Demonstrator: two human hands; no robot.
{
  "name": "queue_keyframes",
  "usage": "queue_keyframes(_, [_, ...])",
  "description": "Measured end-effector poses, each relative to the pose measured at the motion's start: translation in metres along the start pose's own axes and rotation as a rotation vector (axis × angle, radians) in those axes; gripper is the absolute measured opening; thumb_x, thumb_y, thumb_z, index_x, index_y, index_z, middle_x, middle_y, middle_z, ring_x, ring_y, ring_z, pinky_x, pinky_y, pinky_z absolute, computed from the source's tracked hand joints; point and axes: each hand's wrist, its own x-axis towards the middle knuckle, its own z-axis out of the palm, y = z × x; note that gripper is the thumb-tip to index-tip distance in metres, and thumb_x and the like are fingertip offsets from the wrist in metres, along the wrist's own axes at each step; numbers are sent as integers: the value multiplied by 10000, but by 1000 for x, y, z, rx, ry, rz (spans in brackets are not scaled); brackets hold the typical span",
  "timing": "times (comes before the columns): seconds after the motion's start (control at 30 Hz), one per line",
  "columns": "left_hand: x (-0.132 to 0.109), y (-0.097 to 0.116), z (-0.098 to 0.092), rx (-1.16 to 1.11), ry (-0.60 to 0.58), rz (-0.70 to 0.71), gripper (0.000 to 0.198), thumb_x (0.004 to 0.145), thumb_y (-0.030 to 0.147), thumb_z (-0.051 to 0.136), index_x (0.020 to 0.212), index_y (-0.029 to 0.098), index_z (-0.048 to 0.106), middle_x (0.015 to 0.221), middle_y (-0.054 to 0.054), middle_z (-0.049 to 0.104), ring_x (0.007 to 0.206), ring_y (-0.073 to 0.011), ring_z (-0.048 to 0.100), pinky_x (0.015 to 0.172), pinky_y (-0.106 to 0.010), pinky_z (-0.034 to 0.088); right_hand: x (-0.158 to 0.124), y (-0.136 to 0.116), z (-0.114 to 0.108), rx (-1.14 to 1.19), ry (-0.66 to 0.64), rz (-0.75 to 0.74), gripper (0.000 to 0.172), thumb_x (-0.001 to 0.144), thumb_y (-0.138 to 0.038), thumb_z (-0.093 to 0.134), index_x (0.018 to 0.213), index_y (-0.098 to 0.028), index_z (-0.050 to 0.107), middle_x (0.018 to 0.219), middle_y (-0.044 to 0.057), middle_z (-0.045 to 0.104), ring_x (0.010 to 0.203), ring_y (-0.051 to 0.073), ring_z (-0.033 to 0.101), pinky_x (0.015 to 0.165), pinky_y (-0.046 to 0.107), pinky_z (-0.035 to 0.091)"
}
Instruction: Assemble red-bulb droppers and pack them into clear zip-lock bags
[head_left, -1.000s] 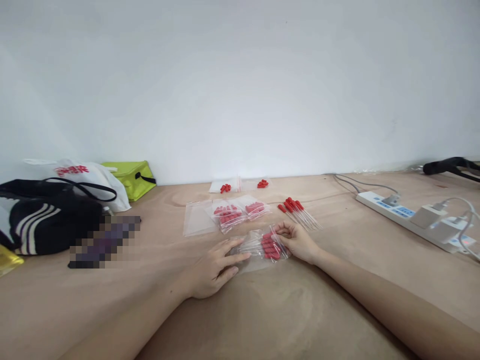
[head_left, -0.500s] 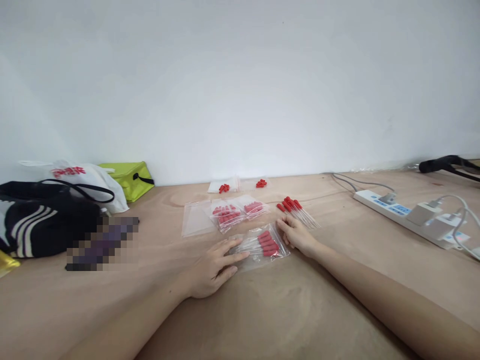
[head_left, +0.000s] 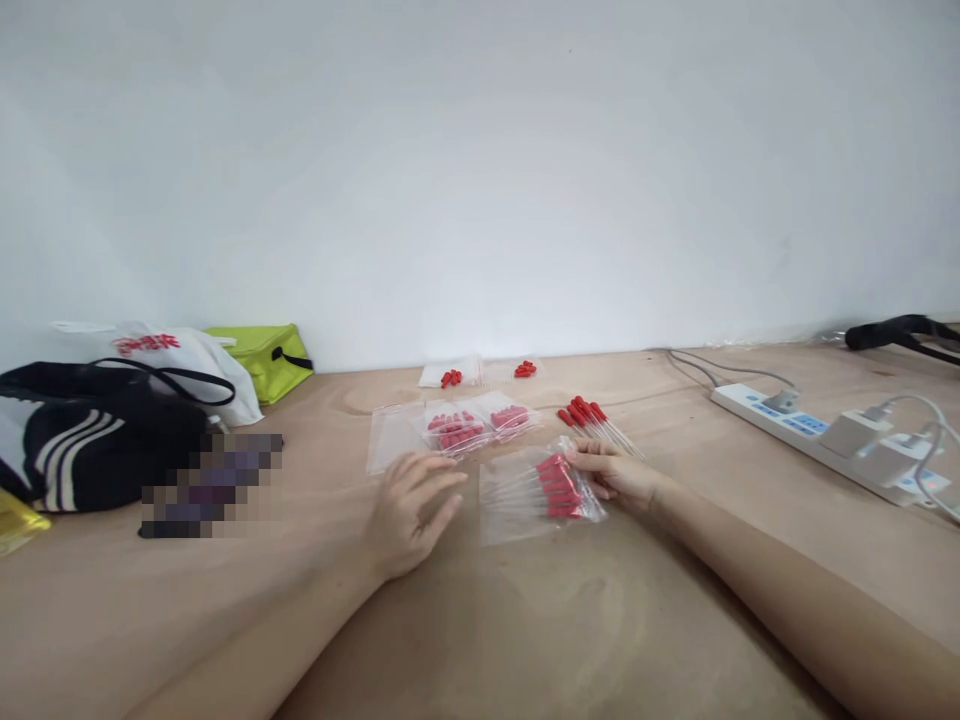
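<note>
My right hand (head_left: pixel 609 470) pinches the right-hand end of a clear plastic bag (head_left: pixel 501 520). Inside it lie several droppers (head_left: pixel 556 486), red bulbs to the right and clear stems to the left. Apart from the bag, on its left, my left hand (head_left: pixel 411 515) has its fingers spread and holds nothing. More loose red-bulbed droppers (head_left: pixel 589 412) lie together just beyond my right hand. Behind the held bag are two filled clear bags of red-bulbed droppers, a left one (head_left: pixel 457 430) and a right one (head_left: pixel 511 417), beside a flat plastic bag (head_left: pixel 391 436).
Near the wall, small red bulbs sit in a left pile (head_left: pixel 451 379) and a right pile (head_left: pixel 525 369) on plastic bags. A power strip (head_left: pixel 806 440) with plugs and cables stands at right. On the left are a black striped bag (head_left: pixel 97 450), a white bag (head_left: pixel 214 365) and a green bag (head_left: pixel 270 365).
My right hand has taken hold of the bag's end and shifted it slightly right, lifting that end a little. My left hand has come off the bag and drawn back to the left.
</note>
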Motion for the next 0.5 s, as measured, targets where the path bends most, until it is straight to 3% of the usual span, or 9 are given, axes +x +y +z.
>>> queue_keyframes(0.1, [3, -26, -1, 145, 143, -219, 241, 797, 323, 428, 946, 209, 580, 1020, -78, 570, 1003, -238, 503, 910, -403, 366, -3, -7, -17, 49, 134, -31, 229, 675, -389, 589, 711, -163, 565, 516, -14, 561, 373, 81, 461, 364, 197, 359])
queue_keyframes(0.2, [4, -60, -1, 214, 64, -376, 364, 771, 339, 433, 1084, 178, 528, 1172, -98, 511, 1098, -255, 458, 950, -393, 348, 2, -14, -31, 98, 292, -82, 219, 748, -341, 487, 817, -155, 578, 744, 61, 651, 647, 163, 612, 578, 271, 493])
queue_keyframes(0.27, [3, -76, -1, 220, -67, -467, 463, 784, 376, 410, 1169, 130, 489, 1267, -120, 448, 1184, -268, 388, 987, -397, 312, 11, -18, -35, 168, 420, -112, 188, 763, -306, 462, 807, -160, 571, 757, 60, 652, 684, 172, 620, 599, 282, 508])
queue_keyframes(0.37, [4, -85, -2, 186, -249, -500, 468, 812, 400, 367, 1170, 140, 519, 1266, -95, 472, 1184, -234, 408, 1002, -361, 301, 32, -18, -30, 346, 592, -151, 66, 730, -239, 519, 729, -181, 551, 630, 21, 619, 593, 149, 600, 508, 243, 505])
queue_keyframes(0.5, [7, -79, -5, 182, -258, -528, 422, 820, 376, 359, 1099, 159, 591, 1208, -73, 533, 1150, -209, 455, 982, -325, 334, 66, -8, -9, 432, 677, -169, 67, 726, -198, 525, 667, -204, 493, 540, -12, 554, 530, 120, 567, 514, 226, 519])
